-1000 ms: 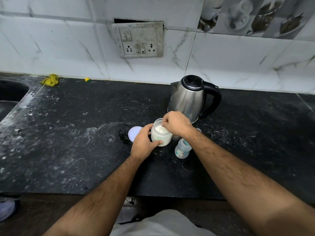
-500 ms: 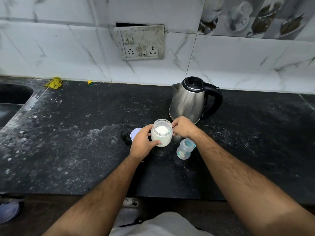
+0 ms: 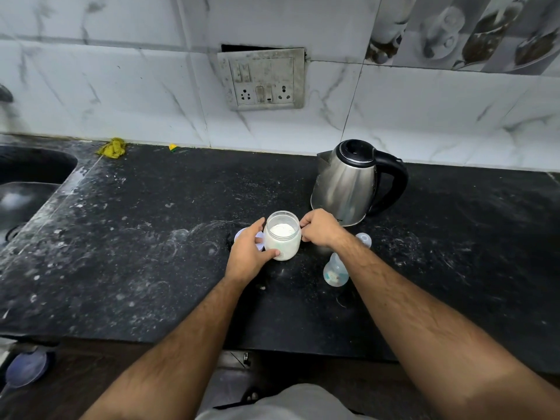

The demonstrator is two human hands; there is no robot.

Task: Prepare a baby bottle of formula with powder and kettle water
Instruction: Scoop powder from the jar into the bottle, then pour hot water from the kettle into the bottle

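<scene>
A clear jar of white powder [image 3: 282, 237] stands open on the black counter [image 3: 145, 268]. My left hand [image 3: 247, 256] grips the jar from its left side. My right hand [image 3: 319, 230] sits curled against the jar's right side near the rim; whether it holds anything is hidden. The jar's pale lid [image 3: 238, 237] lies flat behind my left hand, mostly covered. A small clear baby bottle [image 3: 334, 270] stands open just under my right wrist. Its teat cap [image 3: 364, 238] rests behind it. The steel kettle [image 3: 345, 183] with a black handle stands behind my right hand, lid shut.
A sink [image 3: 30, 174] is sunk into the counter at far left. A yellow cloth [image 3: 112, 148] lies by the wall. A socket panel [image 3: 262, 78] is on the tiled wall. The counter's front edge runs below my forearms.
My right hand has moved off the top of the jar's mouth to its right side. The left hand has kept its grip on the jar. The view has shifted slightly.
</scene>
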